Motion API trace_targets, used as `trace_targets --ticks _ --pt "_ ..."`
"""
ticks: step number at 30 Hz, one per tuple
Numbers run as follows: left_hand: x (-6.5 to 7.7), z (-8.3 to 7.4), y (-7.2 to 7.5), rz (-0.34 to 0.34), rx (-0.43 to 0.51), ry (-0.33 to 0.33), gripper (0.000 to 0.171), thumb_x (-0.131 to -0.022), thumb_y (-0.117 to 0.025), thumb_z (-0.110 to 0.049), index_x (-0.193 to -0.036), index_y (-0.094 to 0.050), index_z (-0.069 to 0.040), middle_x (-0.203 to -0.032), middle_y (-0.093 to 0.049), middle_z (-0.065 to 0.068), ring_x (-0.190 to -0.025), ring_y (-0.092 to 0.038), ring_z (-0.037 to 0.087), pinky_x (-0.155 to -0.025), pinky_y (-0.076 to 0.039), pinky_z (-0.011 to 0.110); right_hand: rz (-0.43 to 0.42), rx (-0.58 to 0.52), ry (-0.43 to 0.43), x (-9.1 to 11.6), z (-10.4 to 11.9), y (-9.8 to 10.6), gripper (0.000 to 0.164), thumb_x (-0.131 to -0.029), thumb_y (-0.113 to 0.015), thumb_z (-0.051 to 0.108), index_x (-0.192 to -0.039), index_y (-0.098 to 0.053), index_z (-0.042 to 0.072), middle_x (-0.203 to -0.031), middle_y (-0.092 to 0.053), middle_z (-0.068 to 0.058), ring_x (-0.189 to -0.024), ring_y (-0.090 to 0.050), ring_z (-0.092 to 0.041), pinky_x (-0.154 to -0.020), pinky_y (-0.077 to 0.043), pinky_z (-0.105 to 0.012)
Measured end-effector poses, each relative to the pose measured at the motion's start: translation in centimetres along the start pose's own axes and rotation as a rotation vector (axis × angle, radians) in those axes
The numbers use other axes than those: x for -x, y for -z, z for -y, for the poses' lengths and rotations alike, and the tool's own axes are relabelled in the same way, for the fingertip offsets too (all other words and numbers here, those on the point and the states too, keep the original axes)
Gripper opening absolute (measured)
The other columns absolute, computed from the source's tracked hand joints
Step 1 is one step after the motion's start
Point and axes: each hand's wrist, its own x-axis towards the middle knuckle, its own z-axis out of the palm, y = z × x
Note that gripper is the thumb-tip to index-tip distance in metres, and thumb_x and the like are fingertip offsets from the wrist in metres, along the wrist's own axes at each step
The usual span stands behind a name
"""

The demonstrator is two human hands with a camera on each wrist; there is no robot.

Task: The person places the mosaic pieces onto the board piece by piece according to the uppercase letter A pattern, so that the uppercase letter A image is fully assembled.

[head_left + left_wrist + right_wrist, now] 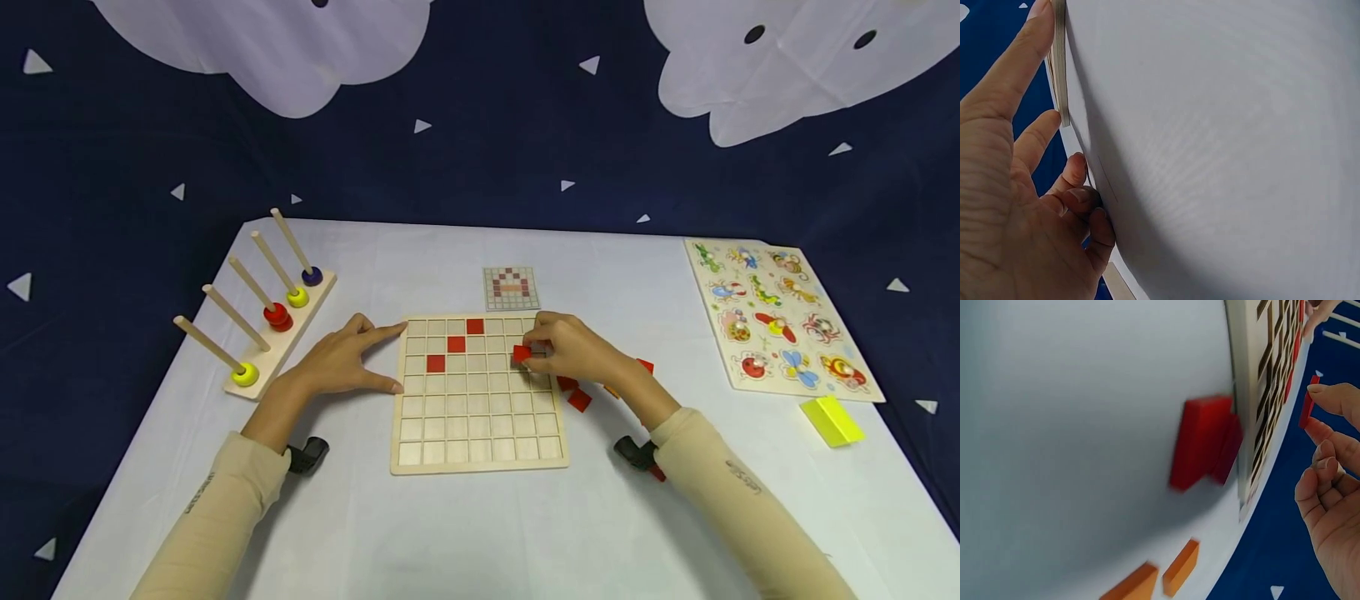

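A wooden grid board point(480, 429) lies flat on the table, with red square tiles point(457, 344) set in a diagonal line in its upper left cells. My left hand point(341, 358) rests at the board's left edge, forefinger at the top corner and thumb lower down, both extended. Above the board's upper right cells, my right hand point(573, 346) pinches a red square tile point(522, 354) between thumb and finger. The right wrist view shows that tile point(1309, 403) edge-on at the fingertips. Behind the board lies a small pattern card point(512, 288).
Loose red tiles point(580, 401) and orange tiles point(1181, 567) lie right of the board, partly under the right forearm. A peg stand point(288, 329) with coloured rings stands at left. Farther right are an insect puzzle board point(783, 321) and a yellow block point(832, 421).
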Motion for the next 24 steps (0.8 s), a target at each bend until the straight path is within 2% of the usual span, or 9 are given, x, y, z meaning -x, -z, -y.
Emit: trace_targets --ticks 5,11,17,24 --pt "0.0 0.0 0.0 0.002 -0.001 0.003 0.104 -0.064 -0.084 -0.064 -0.151 -0.043 -0.025 -0.108 -0.048 0.006 -0.079 -0.046 0.018 -0.070 -0.038 0.030 0.018 -0.001 0.012 -0.9 0.9 -0.7 0.026 -0.081 -0.078 0.013 -0.102 -0.075 -0.001 -0.084 -0.056 -0.004 -0.076 -0.047 -0.013 -0.065 -0.043 -0.025" --pt "0.1 0.0 0.0 0.007 0.000 0.008 0.103 -0.064 -0.084 -0.064 -0.151 -0.043 -0.025 -0.108 -0.048 0.006 -0.080 -0.047 0.018 -0.071 -0.038 0.030 0.044 -0.004 0.039 -1.8 1.6 -1.5 0.018 -0.083 -0.076 0.013 -0.097 -0.075 0.003 -0.081 -0.051 -0.005 -0.073 -0.044 -0.012 -0.063 -0.039 -0.024" --pt "0.0 0.1 -0.1 0.013 0.000 0.010 0.104 -0.064 -0.084 -0.065 -0.151 -0.043 -0.026 -0.107 -0.047 0.006 -0.080 -0.047 0.018 -0.070 -0.038 0.030 0.068 0.011 0.056 -2.8 2.5 -2.1 0.025 -0.083 -0.077 0.016 -0.104 -0.075 0.003 -0.086 -0.055 -0.005 -0.073 -0.044 -0.012 -0.062 -0.039 -0.023" --pt "-0.2 0.2 0.0 0.011 -0.005 0.002 0.104 -0.064 -0.083 -0.066 -0.151 -0.043 -0.026 -0.107 -0.047 0.006 -0.079 -0.046 0.018 -0.070 -0.038 0.030 0.080 0.019 0.097 -3.7 3.6 -2.8 0.024 -0.084 -0.077 0.017 -0.103 -0.076 0.002 -0.086 -0.056 -0.003 -0.074 -0.044 -0.011 -0.064 -0.040 -0.022"
